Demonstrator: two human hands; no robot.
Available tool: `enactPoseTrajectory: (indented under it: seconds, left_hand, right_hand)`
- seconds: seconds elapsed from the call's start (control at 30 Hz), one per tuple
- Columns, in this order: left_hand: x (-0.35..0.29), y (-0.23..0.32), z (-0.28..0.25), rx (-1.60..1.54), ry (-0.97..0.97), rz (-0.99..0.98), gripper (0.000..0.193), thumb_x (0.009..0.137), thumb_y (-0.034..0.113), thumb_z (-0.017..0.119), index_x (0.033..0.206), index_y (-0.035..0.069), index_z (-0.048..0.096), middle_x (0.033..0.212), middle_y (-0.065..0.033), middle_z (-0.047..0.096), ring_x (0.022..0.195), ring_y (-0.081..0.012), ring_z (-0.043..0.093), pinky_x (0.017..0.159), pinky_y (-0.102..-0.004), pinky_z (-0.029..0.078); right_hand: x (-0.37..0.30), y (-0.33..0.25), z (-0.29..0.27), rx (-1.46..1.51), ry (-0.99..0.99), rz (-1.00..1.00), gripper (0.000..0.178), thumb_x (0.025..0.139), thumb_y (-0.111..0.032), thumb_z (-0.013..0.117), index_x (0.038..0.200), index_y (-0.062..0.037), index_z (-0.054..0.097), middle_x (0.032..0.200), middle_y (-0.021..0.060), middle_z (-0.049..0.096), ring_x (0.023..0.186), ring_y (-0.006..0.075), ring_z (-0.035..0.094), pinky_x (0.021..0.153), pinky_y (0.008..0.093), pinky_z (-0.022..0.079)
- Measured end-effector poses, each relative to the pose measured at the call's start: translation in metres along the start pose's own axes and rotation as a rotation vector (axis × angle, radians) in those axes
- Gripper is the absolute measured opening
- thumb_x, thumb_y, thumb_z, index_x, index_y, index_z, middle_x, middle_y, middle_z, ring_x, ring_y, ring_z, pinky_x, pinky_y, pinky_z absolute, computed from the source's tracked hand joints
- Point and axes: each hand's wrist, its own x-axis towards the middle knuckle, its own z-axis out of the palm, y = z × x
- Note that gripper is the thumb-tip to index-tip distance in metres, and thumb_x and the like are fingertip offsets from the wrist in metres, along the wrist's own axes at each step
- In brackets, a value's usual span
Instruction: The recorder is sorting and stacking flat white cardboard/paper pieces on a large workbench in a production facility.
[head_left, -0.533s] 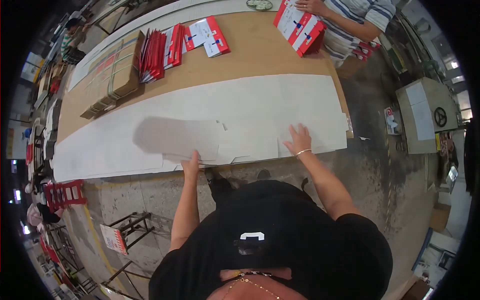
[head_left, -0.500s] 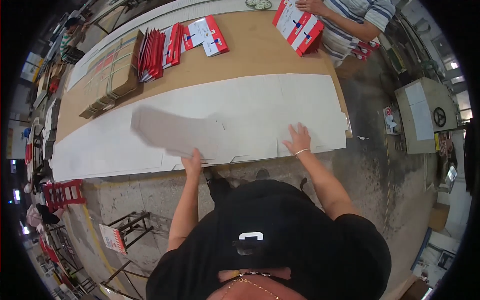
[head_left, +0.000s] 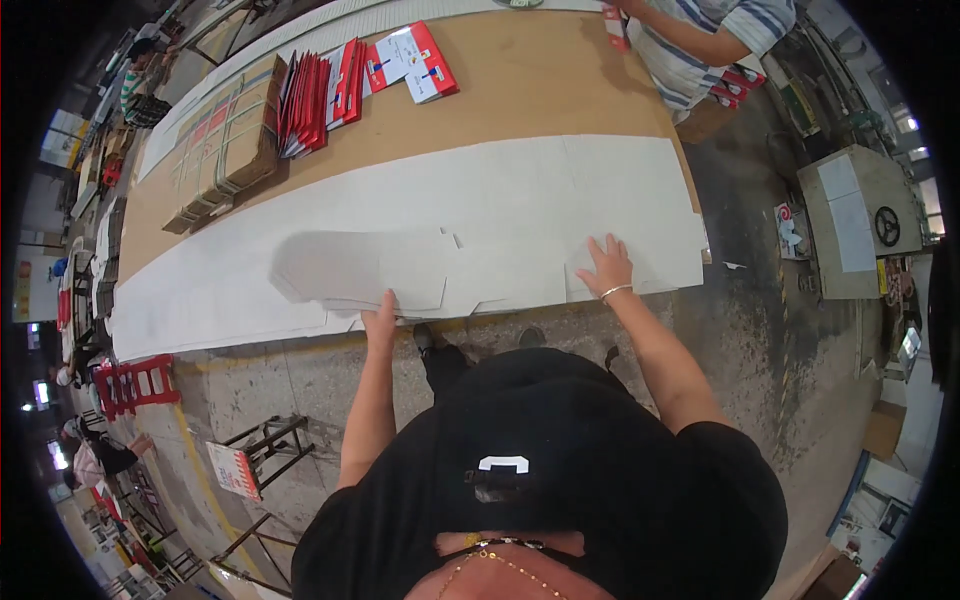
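Observation:
A long layer of white cardboard sheets (head_left: 520,200) lies along the near side of the table. My left hand (head_left: 380,318) is closed on the near edge of a white cardboard sheet (head_left: 325,265), thumb on top and the other fingers hidden beneath. That sheet is blurred by motion, its left part over the layer. My right hand (head_left: 610,268), a bracelet at its wrist, lies flat with fingers spread on the white sheets toward their right end. Small notches and loose corners show between the two hands.
Beyond the sheets stand a strapped cardboard box (head_left: 225,150), a row of red-and-white folded packages (head_left: 305,105) and flat ones (head_left: 425,70). At the far right a co-worker in a striped shirt (head_left: 740,35) leans over the table. A red plastic stool (head_left: 135,385) stands at left.
The sheet in my left hand has shifted slightly and sits lower over the layer. My right hand stays flat on the sheets. The co-worker's red-and-white packages have mostly left the far right corner.

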Motion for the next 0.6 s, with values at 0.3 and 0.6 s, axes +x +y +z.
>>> enactPoseTrajectory:
  seconds: [0.3,0.6]
  left_hand:
    - [-0.019,0.036,0.025,0.501,-0.198,0.354,0.059,0.077,0.000,0.056,0.132,0.000,0.035,0.127,-0.0224,0.047,0.111,-0.0356,0.051,0.086,-0.0394,0.045]
    - [0.010,-0.014,0.005,0.020,-0.072,0.251,0.048,0.082,0.006,0.056,0.126,-0.006,0.040,0.120,-0.0163,0.051,0.105,-0.0299,0.052,0.088,-0.0392,0.043]
  right_hand:
    - [0.003,0.009,-0.004,0.003,-0.027,0.018,0.072,0.070,-0.042,0.071,0.133,-0.0256,0.041,0.142,0.0175,0.027,0.128,0.0407,0.028,0.095,0.0513,0.036]
    - [-0.001,0.016,-0.004,-0.006,-0.049,0.023,0.073,0.070,-0.041,0.071,0.134,-0.0234,0.041,0.141,0.0186,0.029,0.128,0.0420,0.028,0.096,0.0508,0.035]
